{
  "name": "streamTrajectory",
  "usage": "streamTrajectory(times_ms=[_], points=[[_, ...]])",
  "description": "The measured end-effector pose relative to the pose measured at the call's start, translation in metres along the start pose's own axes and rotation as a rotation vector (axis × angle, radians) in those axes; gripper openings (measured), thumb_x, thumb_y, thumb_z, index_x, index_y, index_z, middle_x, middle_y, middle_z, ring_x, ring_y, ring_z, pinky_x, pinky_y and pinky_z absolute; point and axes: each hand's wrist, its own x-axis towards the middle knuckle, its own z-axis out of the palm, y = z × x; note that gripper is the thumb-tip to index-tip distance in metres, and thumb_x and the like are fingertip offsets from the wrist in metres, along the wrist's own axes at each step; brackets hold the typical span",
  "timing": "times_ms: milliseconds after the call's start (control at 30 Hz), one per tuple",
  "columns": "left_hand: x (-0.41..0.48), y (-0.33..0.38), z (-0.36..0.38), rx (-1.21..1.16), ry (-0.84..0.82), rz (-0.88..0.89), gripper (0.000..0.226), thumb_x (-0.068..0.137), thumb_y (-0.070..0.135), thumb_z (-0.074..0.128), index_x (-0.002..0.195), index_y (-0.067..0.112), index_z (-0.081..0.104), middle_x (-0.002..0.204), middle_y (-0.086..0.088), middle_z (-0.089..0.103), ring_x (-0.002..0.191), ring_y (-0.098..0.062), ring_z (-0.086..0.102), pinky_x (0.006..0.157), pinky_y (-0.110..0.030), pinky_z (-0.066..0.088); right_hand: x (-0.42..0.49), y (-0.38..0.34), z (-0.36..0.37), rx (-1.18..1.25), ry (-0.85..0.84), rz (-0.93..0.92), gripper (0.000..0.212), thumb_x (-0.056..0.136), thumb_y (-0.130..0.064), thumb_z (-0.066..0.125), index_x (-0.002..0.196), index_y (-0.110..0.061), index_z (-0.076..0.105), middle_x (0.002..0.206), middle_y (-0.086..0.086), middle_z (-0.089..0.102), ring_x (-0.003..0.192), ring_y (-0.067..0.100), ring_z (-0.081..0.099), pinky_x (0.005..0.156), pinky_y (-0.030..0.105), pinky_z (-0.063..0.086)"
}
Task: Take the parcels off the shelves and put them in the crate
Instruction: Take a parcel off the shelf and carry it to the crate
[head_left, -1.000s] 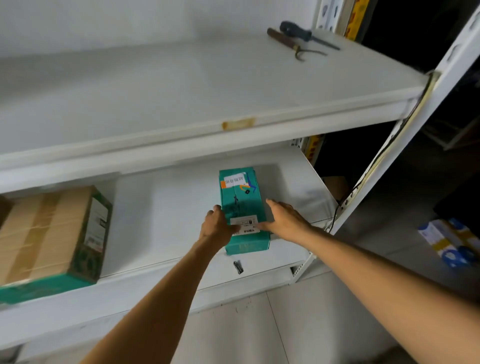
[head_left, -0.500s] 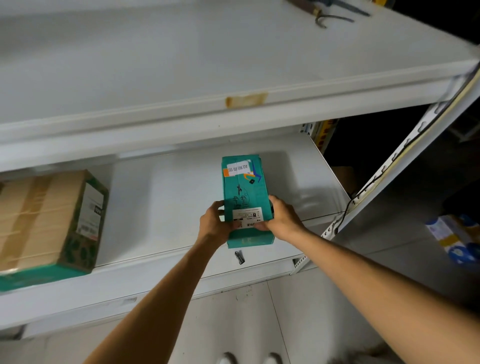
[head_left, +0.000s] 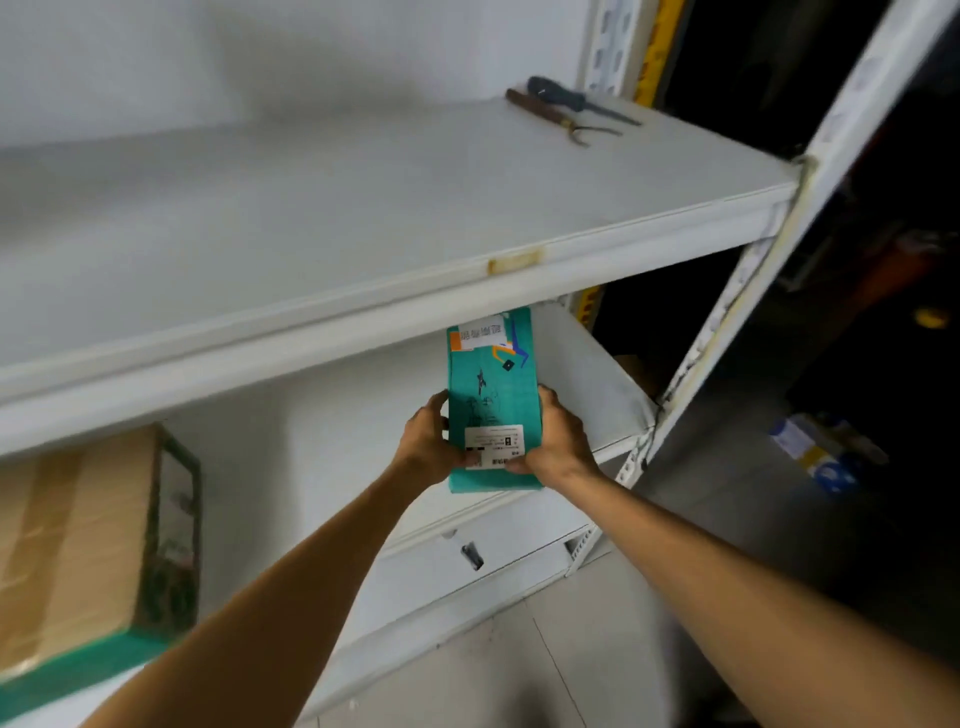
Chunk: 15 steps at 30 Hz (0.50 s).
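A narrow teal parcel (head_left: 493, 384) with white labels is held between both hands above the front of the lower white shelf (head_left: 332, 447). My left hand (head_left: 428, 436) grips its left side, thumb on top near the lower label. My right hand (head_left: 558, 441) grips its right side. The parcel's near end juts out past the shelf's front edge, and its far end reaches up to the underside of the upper shelf (head_left: 363, 208). A bigger brown and green parcel (head_left: 83, 545) lies on the lower shelf at the far left. No crate is in view.
Two hand tools (head_left: 571, 111) lie at the back right of the upper shelf. A slanted white shelf post (head_left: 753, 291) with a cable stands to the right. Beyond it is a dark floor with a blue and white box (head_left: 826, 457). Pale floor tiles lie below the shelves.
Both hands closed round the teal parcel's sides, then lifted it and drew it toward the shelf's front edge. The camera view tilted and shifted.
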Motion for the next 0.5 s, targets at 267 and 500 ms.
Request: streamTrajectory(times_ms=[267, 500], points=[[-0.050, 0.006, 0.004, 0.110, -0.353, 0.310, 0.080, 0.080, -0.008, 0.070, 0.147, 0.013, 0.031, 0.112, -0.005, 0.056, 0.110, -0.028, 0.058, 0.088, -0.042, 0.052, -0.110, -0.001, -0.002, 0.103, 0.305, 0.235, 0.077, 0.066, 0.001, 0.081, 0.129, -0.018, 0.041, 0.102, -0.007, 0.059, 0.096, 0.012, 0.060, 0.072, 0.017, 0.053], [-0.125, 0.036, 0.063, 0.205, -0.603, 0.620, 0.061, 0.082, 0.003, 0.072, 0.133, 0.021, 0.045, 0.111, 0.002, 0.061, 0.108, -0.021, 0.061, 0.077, -0.032, 0.058, -0.234, 0.012, -0.038, 0.192, 0.641, 0.440, 0.078, 0.073, -0.002, 0.076, 0.133, -0.025, 0.032, 0.118, 0.000, 0.052, 0.094, 0.010, 0.059, 0.061, 0.020, 0.057]])
